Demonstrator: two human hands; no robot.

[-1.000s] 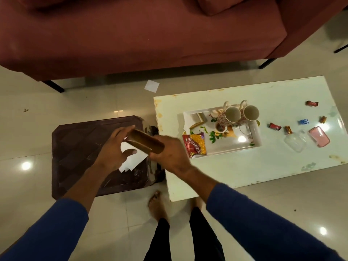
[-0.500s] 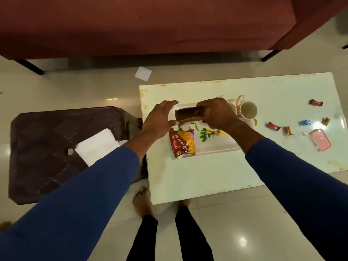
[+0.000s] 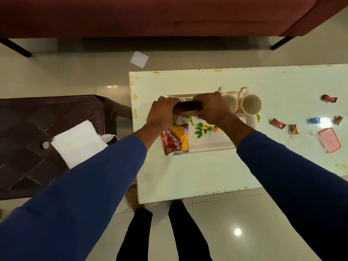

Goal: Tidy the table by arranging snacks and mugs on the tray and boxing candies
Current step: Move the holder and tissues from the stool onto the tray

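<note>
Both hands, left hand [image 3: 163, 112] and right hand [image 3: 211, 108], gripping brown packet [image 3: 188, 108] over tray [image 3: 209, 147] far edge.

A home living room, judging by the dark red sofa [image 3: 150, 16] on thin black legs over a glossy tiled floor [image 3: 244, 223]. Low white coffee table [image 3: 197, 176] just before it, with a floral tray [image 3: 211, 146], patterned mugs [image 3: 251, 104], a snack packet [image 3: 175, 139] and wrapped candies [image 3: 278, 123]. Beside it a brown plastic stool [image 3: 37, 117].
</note>
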